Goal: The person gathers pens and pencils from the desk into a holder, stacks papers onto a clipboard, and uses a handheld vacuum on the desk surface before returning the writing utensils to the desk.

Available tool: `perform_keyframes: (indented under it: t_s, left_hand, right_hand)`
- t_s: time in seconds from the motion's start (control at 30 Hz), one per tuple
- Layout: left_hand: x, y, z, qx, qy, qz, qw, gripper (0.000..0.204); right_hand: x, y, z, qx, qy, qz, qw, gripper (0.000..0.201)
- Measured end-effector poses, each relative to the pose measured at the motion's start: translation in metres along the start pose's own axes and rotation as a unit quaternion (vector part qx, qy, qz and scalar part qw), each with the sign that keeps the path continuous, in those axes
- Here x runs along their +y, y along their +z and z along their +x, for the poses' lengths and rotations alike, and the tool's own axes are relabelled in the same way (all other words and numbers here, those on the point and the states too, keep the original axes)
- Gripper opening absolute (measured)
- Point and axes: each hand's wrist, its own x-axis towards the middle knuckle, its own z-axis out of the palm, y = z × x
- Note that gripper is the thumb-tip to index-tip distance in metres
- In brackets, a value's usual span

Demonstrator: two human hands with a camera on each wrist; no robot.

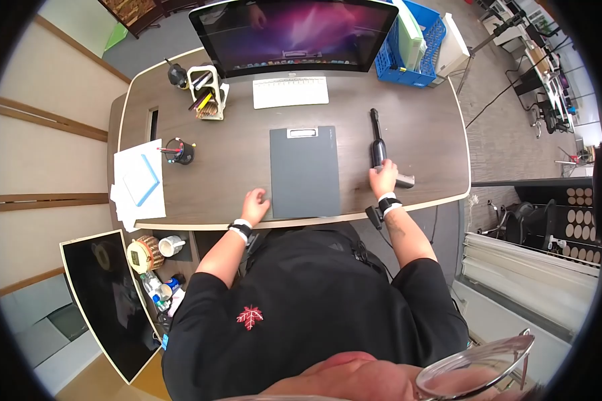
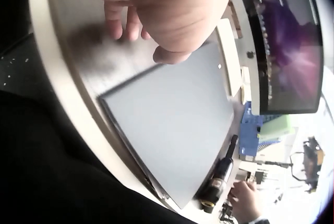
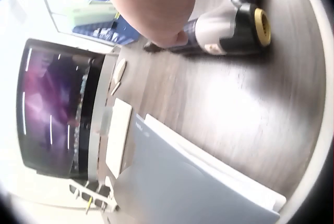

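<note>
A black and grey handheld vacuum (image 1: pixel 378 148) with a long thin nozzle lies at the right of the desk. My right hand (image 1: pixel 383 179) grips its body from above. In the right wrist view the thumb sits on one side of the vacuum (image 3: pixel 214 35), near a yellow-ringed end, with a fingertip showing across from it; the other fingers are hidden. A dark grey clipboard (image 1: pixel 305 174) with a metal clip lies in front of me, white sheets showing along its side. Left of it, my left hand (image 1: pixel 254 207) hovers near the desk's front edge, fingers loosely bent, holding nothing.
Behind the clipboard are a white keyboard (image 1: pixel 291 92) and a monitor (image 1: pixel 294 33). A blue basket (image 1: pixel 408 75) with files stands at the back right. To the left are a pen holder (image 1: pixel 207 93), a black pen cup (image 1: pixel 179 152) and white papers (image 1: pixel 128 167).
</note>
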Motion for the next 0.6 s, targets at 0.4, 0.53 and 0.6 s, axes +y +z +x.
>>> perform_keyframes:
  t_s: [0.4, 0.53, 0.6]
  left_hand:
    - [-0.054, -0.022, -0.101, 0.064, -0.275, -0.181, 0.942, 0.011]
    - [-0.041, -0.015, -0.114, 0.071, -0.292, -0.225, 0.927, 0.014]
    - [-0.027, -0.011, -0.118, 0.084, -0.302, -0.227, 0.922, 0.015]
  right_hand:
    - [0.052, -0.014, 0.055, -0.437, 0.052, -0.18, 0.88, 0.094]
    - [0.078, -0.038, 0.069, -0.512, -0.05, -0.185, 0.838, 0.097]
    - [0.1, -0.041, 0.057, -0.461, -0.114, -0.239, 0.847, 0.093]
